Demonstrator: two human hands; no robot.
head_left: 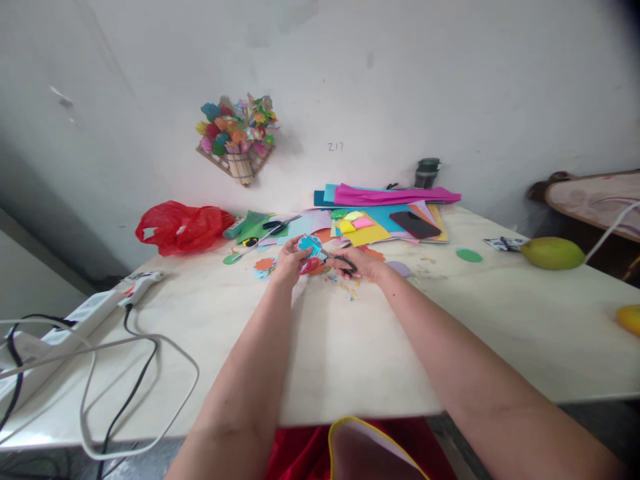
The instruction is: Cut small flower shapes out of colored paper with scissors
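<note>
Near the middle of the table, my left hand (289,261) pinches a small blue paper piece (309,246) with a scalloped edge. My right hand (357,262) is closed round the dark handles of a pair of scissors (345,263), whose blades point left and reach the blue paper. Small yellow and blue clippings (352,291) lie just below the scissors. Orange scalloped papers (263,265) rest left of my left hand, and red and orange pieces lie beneath the two hands. A lilac paper circle (399,269) is right of my right hand.
Coloured sheets (381,219) and a phone (415,225) lie at the back, with a second pair of scissors (281,225). A red plastic bag (183,227) sits back left. Power strips (83,320) and looping cables occupy the left. A green-yellow fruit (553,253) is at the right.
</note>
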